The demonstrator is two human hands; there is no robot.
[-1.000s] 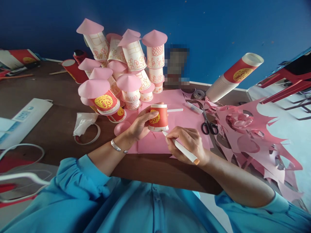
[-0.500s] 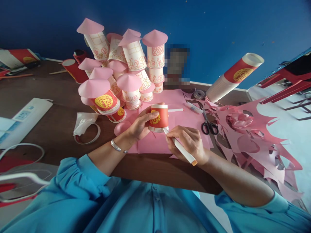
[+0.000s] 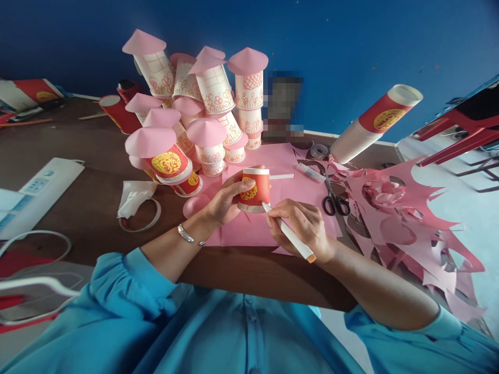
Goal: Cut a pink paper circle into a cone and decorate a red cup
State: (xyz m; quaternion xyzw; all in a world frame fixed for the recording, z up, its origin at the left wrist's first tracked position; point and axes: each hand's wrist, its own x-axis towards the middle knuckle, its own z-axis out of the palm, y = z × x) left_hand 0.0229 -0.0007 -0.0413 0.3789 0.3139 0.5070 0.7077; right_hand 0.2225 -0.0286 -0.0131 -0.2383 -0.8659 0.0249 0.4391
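A red paper cup [image 3: 260, 188] with a yellow emblem and white bands is upside down in my left hand [image 3: 228, 200], the thumb across its front. My right hand [image 3: 299, 227] is closed round a white marker [image 3: 293, 240] with an orange end. The marker's tip meets the lower right of the cup, near the edge of the red. Pink paper [image 3: 249, 231] lies beneath both hands. Behind the cup rests another white marker [image 3: 282, 176]. To the left stand several cup towers [image 3: 210, 153] with pink cone tops, many drawn with red flowers.
Black scissors [image 3: 336, 204], a glue stick [image 3: 312, 173] and a tape roll [image 3: 319, 151] lie right of centre. Pink scraps [image 3: 401, 228] and a leaning cup stack [image 3: 362, 130] are farther right. A large tape ring [image 3: 140, 215] and power strip [image 3: 39, 187] sit left.
The marker's tip has shifted slightly up on the cup, from the white lower band to the red part's edge. My left hand holds the cup as before.
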